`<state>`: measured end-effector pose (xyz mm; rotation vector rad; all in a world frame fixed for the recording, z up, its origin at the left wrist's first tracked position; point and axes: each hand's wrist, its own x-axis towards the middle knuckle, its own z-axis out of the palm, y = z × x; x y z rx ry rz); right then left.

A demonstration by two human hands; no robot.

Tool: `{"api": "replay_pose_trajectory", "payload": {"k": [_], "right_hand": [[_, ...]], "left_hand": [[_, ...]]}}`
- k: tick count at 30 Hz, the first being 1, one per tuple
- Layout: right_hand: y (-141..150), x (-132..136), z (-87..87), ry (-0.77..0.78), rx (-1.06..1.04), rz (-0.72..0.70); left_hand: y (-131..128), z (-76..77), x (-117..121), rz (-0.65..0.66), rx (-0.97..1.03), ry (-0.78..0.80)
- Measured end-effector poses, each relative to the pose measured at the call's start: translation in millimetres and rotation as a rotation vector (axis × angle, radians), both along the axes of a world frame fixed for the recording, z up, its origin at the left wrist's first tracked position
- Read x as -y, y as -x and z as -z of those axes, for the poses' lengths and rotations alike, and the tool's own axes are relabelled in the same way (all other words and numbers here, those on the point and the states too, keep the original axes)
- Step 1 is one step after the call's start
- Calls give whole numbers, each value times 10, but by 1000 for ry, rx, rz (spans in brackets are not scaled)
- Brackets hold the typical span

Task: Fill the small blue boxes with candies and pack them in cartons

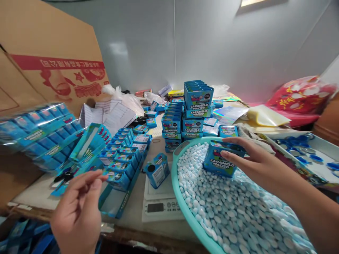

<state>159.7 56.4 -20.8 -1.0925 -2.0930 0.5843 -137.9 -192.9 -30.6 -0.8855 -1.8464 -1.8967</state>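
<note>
1. Plainly, our right hand [255,158] pinches a blue box [219,165] marked "Caramelo Macizo", the thumb lying on its printed front and the fingers along its far upper edge
2. We have that box over the far part of a turquoise tub [176,183]; we cannot tell whether its base touches the pale blue and white candies [246,201] filling the tub
3. Our left hand [81,208] has its fingers curled, with thumb and index tips close together; we cannot tell whether they meet or pinch anything
4. Those tips are just beside small blue boxes [119,179] standing in rows in a long blue tray [109,203]
5. Between our hands we see a white scale [159,208], with a single blue pack [158,171] standing tilted on it
6. Beyond the tub we see stacked blue cartons [197,106], and at far right a shallow tray of blue caps [293,146]
</note>
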Motion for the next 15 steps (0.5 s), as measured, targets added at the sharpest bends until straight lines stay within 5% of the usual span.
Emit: {"api": "replay_pose_trajectory", "payload": {"k": [3, 8, 12, 15], "right_hand": [[31, -4, -4, 48, -24, -33], [46, -34, -14, 62, -80, -52], [45, -40, -32, 64, -102, -65], [41, -45, -40, 57, -85, -79]], "left_hand": [[-236, -9, -40, 120, -240, 173], [-712, -244, -519, 727, -615, 640], [-995, -342, -1031, 828, -610, 1149], [-1110, -310, -1226, 850, -590, 1383]]}}
